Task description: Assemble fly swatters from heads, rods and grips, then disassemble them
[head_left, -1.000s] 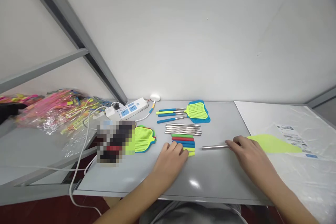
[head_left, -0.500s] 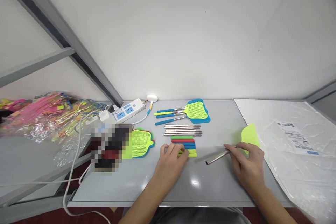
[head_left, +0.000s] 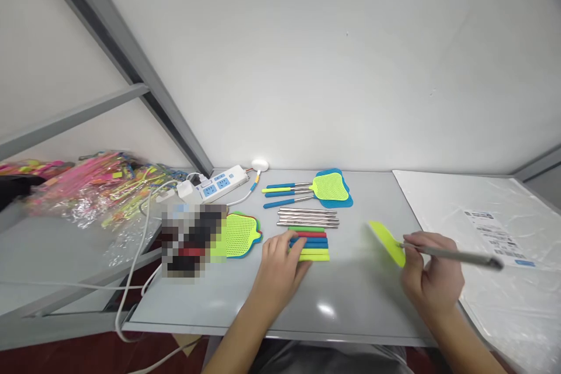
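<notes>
Above the right part of the table, my right hand [head_left: 436, 274] is closed around a fly swatter made of a yellow-green head [head_left: 388, 243] and a bare metal rod [head_left: 464, 257]. The head points left, blurred, and the rod's free end points right. My left hand [head_left: 278, 260] lies over a row of coloured handle sleeves, thumb apart from the fingers. Its fingertips touch the blue sleeves [head_left: 319, 243] and partly cover the yellow ones [head_left: 322, 254]. Behind these lie a red sleeve [head_left: 313, 235], a green sleeve [head_left: 307, 229] and several metal rods [head_left: 307, 218].
Several assembled fly swatters [head_left: 331, 187] lie near the wall. Loose swatter heads [head_left: 241, 235] are stacked on the left beside a pixelated patch. A power strip [head_left: 223, 183] with white cables stands behind. Bagged items [head_left: 100, 187] fill the left shelf; white plastic packaging [head_left: 451, 201] covers the right.
My right hand has turned the swatter round: its head swung from right to left and the rod now points right. My left hand stays at the sleeves, its thumb moving away from the fingers.
</notes>
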Action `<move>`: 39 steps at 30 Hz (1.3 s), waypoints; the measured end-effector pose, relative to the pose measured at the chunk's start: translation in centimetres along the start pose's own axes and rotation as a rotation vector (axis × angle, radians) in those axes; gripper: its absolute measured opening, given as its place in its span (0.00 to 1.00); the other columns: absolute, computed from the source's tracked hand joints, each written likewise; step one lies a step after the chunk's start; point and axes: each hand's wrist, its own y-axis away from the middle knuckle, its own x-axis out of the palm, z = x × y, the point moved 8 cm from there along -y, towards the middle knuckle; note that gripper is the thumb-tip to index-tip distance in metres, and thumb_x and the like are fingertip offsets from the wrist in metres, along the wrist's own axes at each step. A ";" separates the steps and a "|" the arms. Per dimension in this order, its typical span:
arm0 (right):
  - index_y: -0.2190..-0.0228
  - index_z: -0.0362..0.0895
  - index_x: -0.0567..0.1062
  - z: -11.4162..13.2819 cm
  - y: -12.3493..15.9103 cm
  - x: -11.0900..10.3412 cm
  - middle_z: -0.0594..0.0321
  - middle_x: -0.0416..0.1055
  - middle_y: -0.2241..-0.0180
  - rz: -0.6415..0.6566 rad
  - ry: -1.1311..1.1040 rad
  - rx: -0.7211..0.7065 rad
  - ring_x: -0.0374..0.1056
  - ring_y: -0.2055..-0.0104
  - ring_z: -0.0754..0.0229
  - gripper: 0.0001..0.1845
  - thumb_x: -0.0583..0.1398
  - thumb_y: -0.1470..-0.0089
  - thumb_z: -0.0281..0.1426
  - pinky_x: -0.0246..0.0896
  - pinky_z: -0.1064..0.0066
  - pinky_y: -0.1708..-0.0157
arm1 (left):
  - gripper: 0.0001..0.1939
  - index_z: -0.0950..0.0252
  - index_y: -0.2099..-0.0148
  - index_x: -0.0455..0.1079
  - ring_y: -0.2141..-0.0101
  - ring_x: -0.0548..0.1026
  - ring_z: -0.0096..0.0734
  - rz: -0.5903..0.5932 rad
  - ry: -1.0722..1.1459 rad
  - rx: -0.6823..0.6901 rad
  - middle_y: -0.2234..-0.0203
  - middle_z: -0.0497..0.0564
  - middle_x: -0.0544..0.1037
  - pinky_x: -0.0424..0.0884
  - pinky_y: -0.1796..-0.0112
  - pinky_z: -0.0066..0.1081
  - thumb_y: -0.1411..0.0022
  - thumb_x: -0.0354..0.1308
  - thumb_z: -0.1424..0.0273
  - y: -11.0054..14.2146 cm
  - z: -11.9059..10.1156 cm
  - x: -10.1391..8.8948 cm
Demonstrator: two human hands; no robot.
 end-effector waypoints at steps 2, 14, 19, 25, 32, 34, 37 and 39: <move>0.63 0.46 0.69 -0.1 -0.6 1.0 0.61 0.69 0.70 0.068 0.022 0.147 0.69 0.71 0.58 0.05 0.55 0.43 0.29 0.64 0.67 0.71 | 0.20 0.64 0.42 0.63 0.51 0.66 0.48 -0.004 -0.010 -0.011 0.47 0.61 0.66 0.63 0.51 0.47 0.36 0.57 0.67 0.0 0.2 -0.1; 0.63 0.48 0.63 4.2 -1.7 7.2 0.63 0.69 0.74 0.342 -0.105 0.481 0.68 0.77 0.57 0.11 0.49 0.38 0.42 0.58 0.68 0.78 | 0.33 0.63 0.31 0.48 0.35 0.51 0.52 0.063 -0.117 -0.076 0.32 0.62 0.51 0.48 0.40 0.61 0.33 0.53 0.59 0.6 1.2 1.2; 0.63 0.48 0.62 5.0 -1.1 8.1 0.63 0.71 0.74 0.357 -0.144 0.550 0.70 0.75 0.55 0.12 0.50 0.39 0.44 0.60 0.68 0.77 | 0.36 0.67 0.29 0.43 0.32 0.43 0.51 0.076 -0.151 -0.005 0.32 0.63 0.48 0.50 0.39 0.59 0.32 0.50 0.60 0.9 0.9 2.0; 0.64 0.48 0.62 5.7 -0.7 8.7 0.61 0.70 0.72 0.373 -0.121 0.531 0.70 0.76 0.54 0.12 0.49 0.40 0.43 0.61 0.66 0.77 | 0.33 0.71 0.29 0.42 0.33 0.45 0.50 0.081 -0.137 0.018 0.32 0.67 0.49 0.59 0.40 0.50 0.30 0.48 0.65 1.4 0.8 2.9; 0.64 0.47 0.63 6.1 -0.7 9.2 0.58 0.70 0.69 0.361 -0.094 0.486 0.70 0.75 0.56 0.12 0.48 0.40 0.42 0.61 0.67 0.78 | 0.32 0.69 0.29 0.42 0.33 0.47 0.48 0.053 -0.138 0.046 0.33 0.68 0.49 0.62 0.41 0.49 0.29 0.47 0.66 1.4 0.7 2.7; 0.64 0.48 0.63 6.1 -0.7 9.1 0.60 0.69 0.70 0.355 -0.094 0.473 0.68 0.77 0.57 0.11 0.49 0.40 0.42 0.60 0.68 0.79 | 0.32 0.69 0.29 0.42 0.33 0.46 0.48 0.056 -0.131 0.044 0.33 0.68 0.49 0.62 0.41 0.49 0.29 0.48 0.66 1.3 0.7 2.7; 0.64 0.48 0.64 5.8 -0.6 8.5 0.62 0.68 0.72 0.331 -0.092 0.480 0.67 0.78 0.58 0.10 0.50 0.41 0.40 0.59 0.69 0.79 | 0.33 0.69 0.29 0.43 0.33 0.47 0.48 0.060 -0.105 0.033 0.33 0.68 0.48 0.62 0.41 0.49 0.30 0.49 0.66 1.4 0.7 2.6; 0.64 0.48 0.65 5.2 -0.7 7.5 0.62 0.67 0.72 0.300 -0.083 0.498 0.67 0.77 0.58 0.09 0.52 0.41 0.39 0.59 0.69 0.79 | 0.33 0.69 0.30 0.43 0.33 0.47 0.48 0.067 -0.076 0.020 0.32 0.68 0.48 0.62 0.41 0.50 0.30 0.49 0.65 1.4 0.8 2.5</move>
